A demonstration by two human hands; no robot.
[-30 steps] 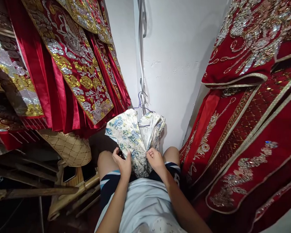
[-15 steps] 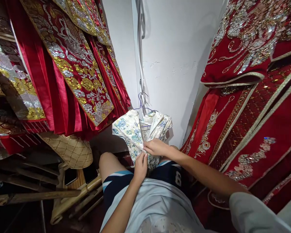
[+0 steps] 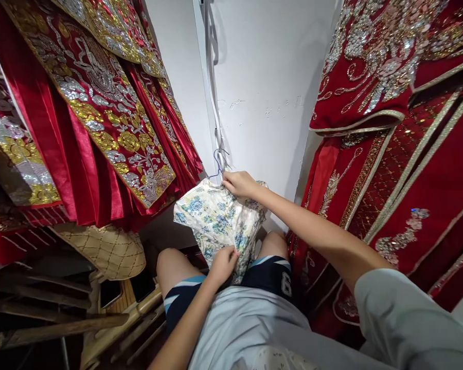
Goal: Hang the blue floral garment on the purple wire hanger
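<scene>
Pinching the floral garment [image 3: 212, 213] at its neckline, right hand [image 3: 237, 183] closed, left hand [image 3: 224, 261] gripping its lower front edge.

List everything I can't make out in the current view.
All in the head view:
- Hanger arms: mostly covered by the floral blouse and right hand.
- Any fastener under the left hand: covered by its fingers.
- Shirt print: cut off by the bottom edge.
- Red garments' tops: cut off by the top edge.
</scene>
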